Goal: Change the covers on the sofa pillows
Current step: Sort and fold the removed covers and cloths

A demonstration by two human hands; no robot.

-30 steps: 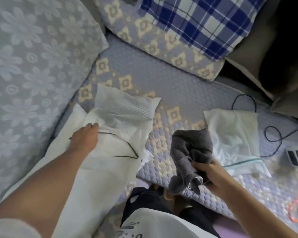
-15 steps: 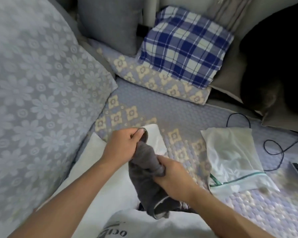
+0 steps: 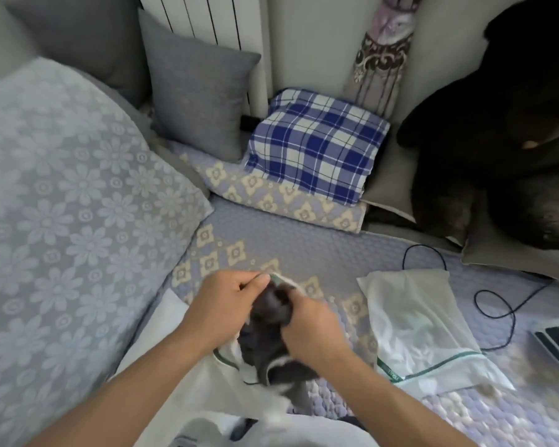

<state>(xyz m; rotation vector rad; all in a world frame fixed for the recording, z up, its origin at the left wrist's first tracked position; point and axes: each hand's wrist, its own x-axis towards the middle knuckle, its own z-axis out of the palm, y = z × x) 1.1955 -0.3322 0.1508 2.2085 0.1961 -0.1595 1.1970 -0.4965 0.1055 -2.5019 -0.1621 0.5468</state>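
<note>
A: While the left hand (image 3: 229,301) pinches up the edge of the white pillow (image 3: 188,382), the right hand (image 3: 310,330) is bunched round the dark grey cover (image 3: 268,330). A second ago they were apart, left flat on the pillow, right holding the cover off to the side. Now they meet over the pillow's top corner.

B: So what does that mean for the job?

A: My guess is the fitting has begun: the cover's mouth is being worked over that corner. Most of the pillow looks bare, so it is early.

B: Where do the pillow and cover lie?

A: On the quilted sofa seat (image 3: 304,250), close to the person's lap, beside the big floral cushion (image 3: 62,221). The plastic packet (image 3: 413,327) lies just to the right, apart from both hands.

B: Anything you can't make out?

A: Plenty. The right hand and cover are blurred, so I cannot tell whether the corner is inside the opening. The pillow's lower end is hidden under the forearms and cut off at the bottom.
</note>
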